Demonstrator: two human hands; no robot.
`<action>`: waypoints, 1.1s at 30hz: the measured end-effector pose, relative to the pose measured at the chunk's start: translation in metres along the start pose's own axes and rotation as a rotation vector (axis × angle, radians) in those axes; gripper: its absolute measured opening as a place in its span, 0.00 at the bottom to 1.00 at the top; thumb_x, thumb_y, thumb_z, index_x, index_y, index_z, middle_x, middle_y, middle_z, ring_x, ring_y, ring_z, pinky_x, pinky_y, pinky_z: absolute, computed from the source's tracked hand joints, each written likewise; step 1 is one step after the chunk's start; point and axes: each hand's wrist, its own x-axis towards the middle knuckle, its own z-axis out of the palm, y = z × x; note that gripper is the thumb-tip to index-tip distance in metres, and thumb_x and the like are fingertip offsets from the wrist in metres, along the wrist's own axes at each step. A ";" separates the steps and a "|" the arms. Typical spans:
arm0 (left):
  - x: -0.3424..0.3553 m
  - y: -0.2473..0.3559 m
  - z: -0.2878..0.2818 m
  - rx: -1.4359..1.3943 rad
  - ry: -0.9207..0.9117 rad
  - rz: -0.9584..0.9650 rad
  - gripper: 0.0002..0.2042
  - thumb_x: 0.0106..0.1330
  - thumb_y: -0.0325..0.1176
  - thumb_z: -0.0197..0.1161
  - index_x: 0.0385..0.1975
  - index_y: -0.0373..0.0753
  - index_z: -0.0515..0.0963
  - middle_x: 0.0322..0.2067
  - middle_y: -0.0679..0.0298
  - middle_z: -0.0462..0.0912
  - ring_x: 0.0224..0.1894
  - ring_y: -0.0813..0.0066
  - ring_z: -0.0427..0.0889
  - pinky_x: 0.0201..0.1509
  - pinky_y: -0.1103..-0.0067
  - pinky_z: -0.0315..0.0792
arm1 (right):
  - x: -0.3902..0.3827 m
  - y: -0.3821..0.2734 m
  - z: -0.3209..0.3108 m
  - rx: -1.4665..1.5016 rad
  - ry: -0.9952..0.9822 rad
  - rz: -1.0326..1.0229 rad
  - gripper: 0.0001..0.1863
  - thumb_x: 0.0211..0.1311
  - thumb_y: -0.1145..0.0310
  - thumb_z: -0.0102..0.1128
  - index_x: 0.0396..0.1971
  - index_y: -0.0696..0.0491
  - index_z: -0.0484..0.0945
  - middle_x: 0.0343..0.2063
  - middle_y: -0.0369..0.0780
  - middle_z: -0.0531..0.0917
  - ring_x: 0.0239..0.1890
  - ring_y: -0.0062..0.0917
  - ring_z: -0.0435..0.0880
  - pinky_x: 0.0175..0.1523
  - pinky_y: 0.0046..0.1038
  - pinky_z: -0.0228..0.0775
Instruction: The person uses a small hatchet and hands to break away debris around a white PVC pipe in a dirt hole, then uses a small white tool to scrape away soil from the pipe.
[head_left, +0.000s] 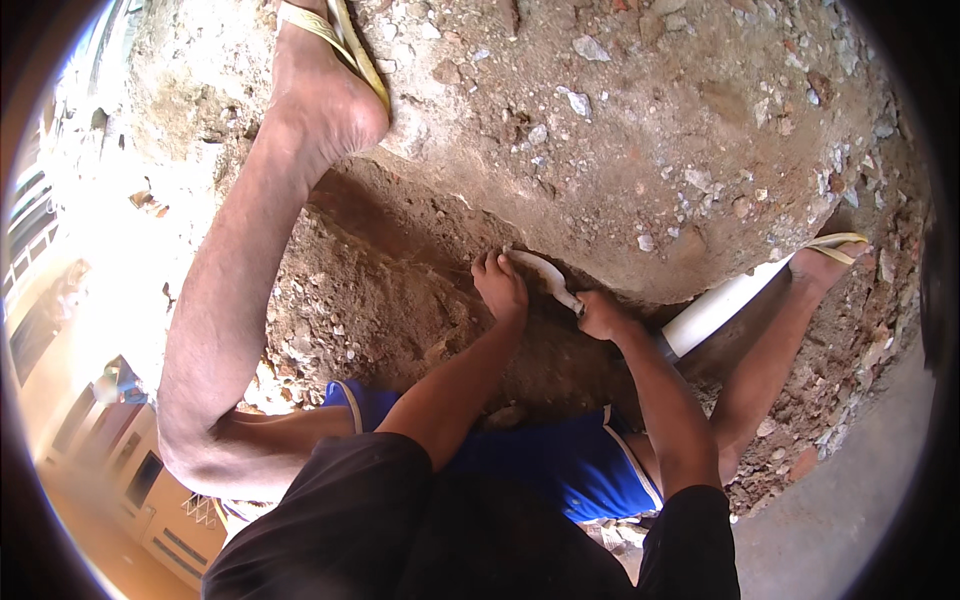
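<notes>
Down in a dug-out trench (390, 225), my right hand (603, 317) is closed round the dark lower end of a pale, curved, narrow piece (545, 272) whose exact kind I cannot make out. It bends up and left toward my left hand (501, 287). The left fingers are bent beside the piece's far tip, against the soil; what is under them is hidden. Just right of my right hand, a thick white pipe (728, 305) with a grey collar (665, 346) at its near end lies slanting in the trench.
My legs straddle the trench, with a yellow-strapped sandal (350, 50) on the far left bank and another sandal (838, 247) at the right. Packed earth (640, 140) with loose stones rises beyond the trench. Grey concrete (830, 510) lies lower right; a building (110, 450) stands lower left.
</notes>
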 end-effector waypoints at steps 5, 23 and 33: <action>0.001 0.003 0.001 -0.009 0.202 -0.089 0.19 0.72 0.39 0.52 0.58 0.38 0.75 0.61 0.48 0.69 0.62 0.48 0.70 0.64 0.62 0.66 | 0.037 -0.073 -0.002 0.185 -0.198 0.185 0.12 0.51 0.76 0.58 0.38 0.60 0.78 0.19 0.47 0.81 0.21 0.34 0.81 0.27 0.38 0.70; 0.036 0.268 -0.333 -1.992 -0.283 1.202 0.26 0.74 0.44 0.53 0.62 0.29 0.65 0.58 0.47 0.71 0.61 0.58 0.71 0.66 0.70 0.65 | -0.184 -0.289 -0.191 0.804 0.481 -0.086 0.15 0.66 0.58 0.64 0.43 0.53 0.77 0.17 0.29 0.73 0.12 0.10 0.68 0.15 0.14 0.58; 0.040 0.048 -0.156 -0.330 -0.284 0.194 0.17 0.74 0.38 0.55 0.54 0.33 0.75 0.50 0.47 0.80 0.50 0.58 0.81 0.54 0.67 0.75 | -0.131 -0.105 0.009 0.572 0.079 0.785 0.10 0.66 0.66 0.55 0.41 0.56 0.74 0.20 0.35 0.73 0.16 0.22 0.73 0.16 0.30 0.67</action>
